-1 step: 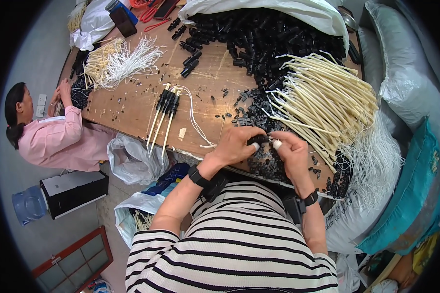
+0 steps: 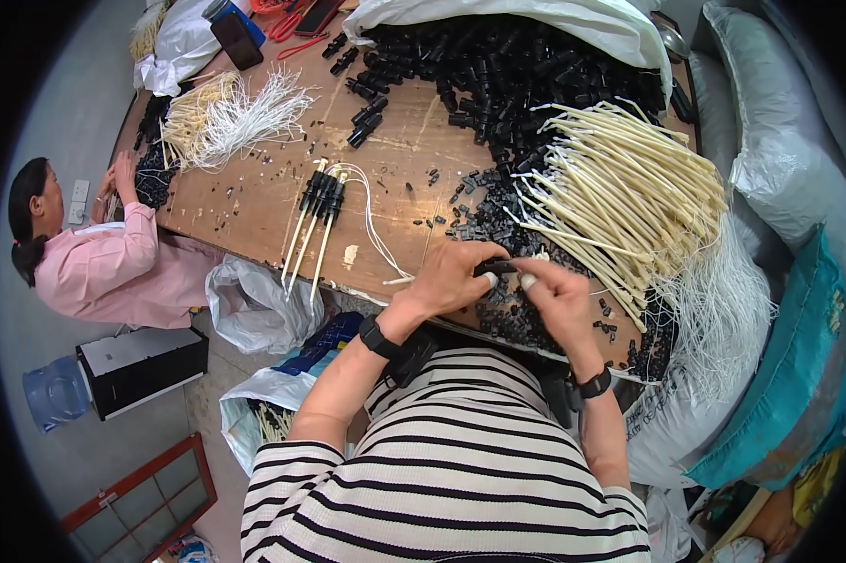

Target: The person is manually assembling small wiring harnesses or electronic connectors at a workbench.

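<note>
My left hand (image 2: 449, 280) is closed around a black plastic connector (image 2: 498, 266), with a white cover on its thumb. At the connector's right end, the curled fingers of my right hand (image 2: 562, 298) pinch it, and that thumb also wears a white cover. Fingers partly hide the connector. Below and behind my hands lies a spread of small black plastic pieces (image 2: 484, 223). Left of them, several black connectors (image 2: 323, 195) are fitted on cream rods with white cords. A large bundle of cream rods (image 2: 620, 197) with white strings lies to my right.
Black connectors (image 2: 507, 75) spill from a white sack at the table's far side. Another rod bundle (image 2: 203, 117) lies far left, near a person in pink (image 2: 128, 267). White sacks (image 2: 784, 122) and a teal sack (image 2: 779, 366) stand right. An open bag (image 2: 264, 305) hangs by the table's front edge.
My right hand has turned slightly, its fingers curling more and its covered thumb shifting a little left and down. My left hand stays nearly in place with the connector.
</note>
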A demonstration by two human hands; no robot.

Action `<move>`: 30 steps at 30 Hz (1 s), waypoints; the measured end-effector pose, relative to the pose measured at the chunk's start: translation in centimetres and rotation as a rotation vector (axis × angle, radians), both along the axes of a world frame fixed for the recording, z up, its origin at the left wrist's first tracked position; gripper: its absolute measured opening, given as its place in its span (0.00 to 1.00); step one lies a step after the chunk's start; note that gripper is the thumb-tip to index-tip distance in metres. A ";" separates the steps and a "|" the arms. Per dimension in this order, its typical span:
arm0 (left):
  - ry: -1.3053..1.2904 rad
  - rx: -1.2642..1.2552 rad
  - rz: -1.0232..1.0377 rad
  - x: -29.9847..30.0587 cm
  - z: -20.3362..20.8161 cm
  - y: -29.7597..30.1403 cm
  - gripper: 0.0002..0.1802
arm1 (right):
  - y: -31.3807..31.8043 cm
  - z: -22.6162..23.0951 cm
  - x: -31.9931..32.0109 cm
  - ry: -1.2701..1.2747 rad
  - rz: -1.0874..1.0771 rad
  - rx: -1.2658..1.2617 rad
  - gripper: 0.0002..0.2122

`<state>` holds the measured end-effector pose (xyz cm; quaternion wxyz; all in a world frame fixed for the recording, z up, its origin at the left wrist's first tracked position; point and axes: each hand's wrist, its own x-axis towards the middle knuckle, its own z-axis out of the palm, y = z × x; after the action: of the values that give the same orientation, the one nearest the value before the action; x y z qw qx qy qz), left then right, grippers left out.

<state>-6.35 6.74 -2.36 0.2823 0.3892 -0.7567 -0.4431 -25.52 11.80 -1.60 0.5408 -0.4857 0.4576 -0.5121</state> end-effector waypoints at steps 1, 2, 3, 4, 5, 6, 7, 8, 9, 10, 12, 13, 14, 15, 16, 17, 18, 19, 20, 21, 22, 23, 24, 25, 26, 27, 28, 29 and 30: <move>-0.076 0.042 -0.018 0.0 0.7 -0.2 0.18 | 0.2 0.2 0.1 0.532 0.002 -0.340 0.10; -0.151 0.084 -0.037 0.0 1.0 -0.3 0.17 | 0.4 0.4 0.0 0.532 0.005 -0.337 0.10; -0.173 0.051 -0.028 0.0 0.8 -0.5 0.16 | 0.5 0.9 0.1 0.672 0.040 -0.334 0.11; -0.173 0.051 -0.024 0.1 0.8 -0.5 0.16 | 0.5 1.3 0.3 0.812 0.076 -0.331 0.12; -0.161 0.020 0.011 0.2 1.0 -0.5 0.16 | 0.4 1.6 0.6 0.759 0.046 -0.207 0.08; -0.146 -0.011 0.047 0.2 1.1 -0.4 0.17 | 0.4 1.9 1.0 0.759 0.050 -0.209 0.08; -0.146 -0.011 0.052 0.1 1.3 -0.3 0.17 | 0.3 2.3 1.4 0.649 -0.017 -0.067 0.06; -0.159 -0.125 0.053 -0.1 1.6 -0.1 0.16 | 0.2 2.5 1.8 0.535 -0.083 0.073 0.06; -0.176 -0.241 0.056 -0.2 1.9 0.0 0.16 | -0.1 2.0 1.9 0.540 -0.109 0.103 0.09; -0.182 -0.243 0.067 -0.1 2.3 0.1 0.16 | -0.2 1.8 2.1 0.501 -0.123 0.134 0.10; -0.369 -0.376 0.032 0.3 3.0 0.3 0.16 | -0.6 1.0 2.4 0.463 -0.094 0.137 0.09; -0.369 -0.400 0.055 0.7 2.7 0.3 0.16 | -0.7 0.9 2.7 0.455 -0.081 0.131 0.09; -0.381 -0.403 0.069 1.2 2.8 0.3 0.16 | -0.7 1.0 3.2 0.523 -0.061 0.098 0.07; -0.312 -0.420 0.123 1.7 3.0 0.3 0.16 | -0.7 1.3 3.7 0.590 -0.039 0.065 0.06; -0.243 -0.440 0.177 2.3 3.1 0.2 0.16 | -0.8 1.8 4.1 0.580 -0.024 0.057 0.06; -0.181 -0.427 0.238 3.2 3.0 -0.1 0.16 | -1.0 2.5 4.5 0.610 -0.022 -0.153 0.08; -0.195 -0.431 0.250 4.4 3.1 -0.6 0.16 | -1.0 2.9 4.9 0.633 -0.025 -0.363 0.11; -0.277 -0.527 0.300 6.0 3.3 -1.3 0.15 | -1.2 2.9 5.2 0.689 -0.064 -0.480 0.17; -0.360 -0.624 0.347 7.7 3.4 -1.9 0.15 | -1.4 3.5 5.3 0.729 -0.101 -0.531 0.15; -0.393 -0.608 0.446 9.6 3.1 -2.4 0.14 | -1.8 3.3 5.1 0.761 -0.171 -0.588 0.14; -0.426 -0.594 0.547 11.4 2.8 -2.9 0.13 | -2.3 3.2 4.8 0.791 -0.243 -0.645 0.13; -0.403 -0.500 0.649 13.2 2.7 -3.3 0.15 | -2.2 3.4 4.9 0.696 -0.184 -0.440 0.11; -0.374 -0.404 0.747 14.9 2.4 -3.8 0.17 | -2.3 2.8 4.9 0.652 -0.022 -0.385 0.11; -0.379 -0.410 0.745 16.5 1.8 -4.5 0.17 | -2.0 2.3 5.4 0.720 0.060 -0.461 0.11; -0.475 -0.341 0.851 18.1 1.1 -5.0 0.20 | -1.7 2.1 5.8 0.785 0.147 -0.539 0.12; -0.563 -0.264 0.948 18.9 0.7 -5.5 0.23 | -1.5 2.2 6.0 0.844 0.234 -0.563 0.12; -0.560 -0.264 0.942 19.2 0.1 -5.6 0.23 | -1.4 1.7 5.7 0.848 0.229 -0.560 0.12; -0.685 -0.234 0.926 19.4 -0.8 -5.6 0.25 | -1.4 0.9 5.0 0.828 0.203 -0.529 0.12; -0.807 -0.204 0.895 18.6 -0.7 -5.6 0.27 | -1.3 0.8 4.3 0.813 0.168 -0.490 0.12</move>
<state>12.21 1.13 -3.09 0.1681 0.7775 -0.6055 -0.0242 -21.19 10.48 -0.79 0.2272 -0.7949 0.4569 -0.3283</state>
